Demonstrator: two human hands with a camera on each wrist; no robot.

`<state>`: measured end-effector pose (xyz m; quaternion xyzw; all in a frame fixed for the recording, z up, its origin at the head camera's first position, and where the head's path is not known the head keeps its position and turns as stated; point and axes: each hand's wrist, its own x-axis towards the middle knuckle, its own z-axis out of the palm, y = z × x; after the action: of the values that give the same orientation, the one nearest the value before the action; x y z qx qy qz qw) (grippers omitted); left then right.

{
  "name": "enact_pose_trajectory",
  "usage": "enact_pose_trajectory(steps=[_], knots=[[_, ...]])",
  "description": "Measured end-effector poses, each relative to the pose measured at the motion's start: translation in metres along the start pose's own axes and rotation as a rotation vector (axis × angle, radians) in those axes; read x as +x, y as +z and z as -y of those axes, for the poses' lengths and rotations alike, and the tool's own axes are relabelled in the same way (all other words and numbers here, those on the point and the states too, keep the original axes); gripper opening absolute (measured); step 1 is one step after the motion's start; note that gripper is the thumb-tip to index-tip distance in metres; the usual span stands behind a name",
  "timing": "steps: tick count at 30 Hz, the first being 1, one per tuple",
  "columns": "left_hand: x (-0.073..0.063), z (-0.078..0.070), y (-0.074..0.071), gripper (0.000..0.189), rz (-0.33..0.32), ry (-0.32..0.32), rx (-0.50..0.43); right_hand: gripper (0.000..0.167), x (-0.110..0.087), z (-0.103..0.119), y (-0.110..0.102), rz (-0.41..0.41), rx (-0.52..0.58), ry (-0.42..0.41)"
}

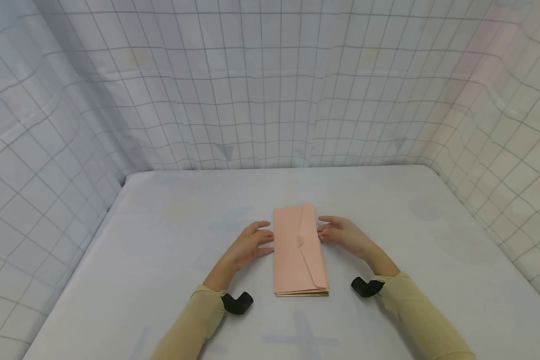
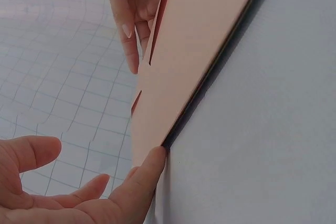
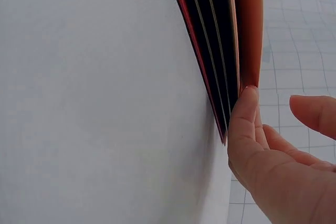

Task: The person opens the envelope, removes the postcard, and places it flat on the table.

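Note:
A pale pink envelope (image 1: 292, 250) lies on top of a small stack of flat layers, its pointed flap and rounded tab facing up. Along the stack's left edge, my left hand (image 1: 250, 245) rests its fingertips, fingers loosely extended; the left wrist view shows a fingertip against the lower edge of the envelope (image 2: 194, 40). My right hand (image 1: 345, 236) touches the opposite long edge. In the right wrist view, fingertips of the right hand (image 3: 278, 156) meet the stacked layers (image 3: 210, 40), which show dark gaps between thin edges. Both thumbs stand away from the stack.
The stack lies on a table with a white cloth (image 1: 184, 200). White grid-patterned curtains (image 1: 270, 90) hang behind and at both sides. A black curved piece is worn on the left wrist (image 1: 237, 303) and another on the right wrist (image 1: 367, 287).

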<state>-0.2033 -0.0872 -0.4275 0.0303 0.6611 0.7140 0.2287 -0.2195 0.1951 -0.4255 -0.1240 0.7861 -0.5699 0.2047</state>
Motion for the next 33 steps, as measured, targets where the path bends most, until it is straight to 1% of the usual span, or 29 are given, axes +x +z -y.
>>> enact_pose_trajectory(steps=[2,7,11,15,20,24,27,30,33], knots=[[0.000,0.000,0.001,0.051,0.000,0.001,-0.004,0.056,0.001,0.000,0.002,-0.003,-0.003,-0.004],[-0.003,-0.001,0.003,0.051,0.004,0.007,-0.019,0.061,0.002,0.000,0.007,0.001,0.001,-0.002],[-0.005,-0.003,0.004,0.052,0.007,0.011,-0.020,0.064,0.003,0.001,0.010,0.007,0.040,0.007],[-0.006,-0.004,0.006,0.052,-0.001,0.021,-0.029,0.064,0.004,0.003,0.013,0.015,0.079,-0.010],[-0.006,-0.005,0.006,0.052,-0.032,0.057,-0.020,0.064,0.004,0.006,0.018,-0.030,0.094,-0.022],[-0.006,-0.005,0.007,0.054,-0.066,0.097,0.019,0.064,0.005,0.009,0.020,-0.082,0.104,-0.031],[-0.004,-0.005,0.009,0.055,-0.096,0.111,0.046,0.063,0.005,0.010,0.021,-0.105,0.106,-0.034],[-0.003,-0.003,0.010,0.054,-0.128,0.121,0.075,0.063,0.004,0.012,0.022,-0.103,0.111,-0.040],[-0.001,-0.001,0.010,0.053,-0.143,0.126,0.077,0.063,0.002,0.014,0.023,-0.096,0.134,-0.045]])
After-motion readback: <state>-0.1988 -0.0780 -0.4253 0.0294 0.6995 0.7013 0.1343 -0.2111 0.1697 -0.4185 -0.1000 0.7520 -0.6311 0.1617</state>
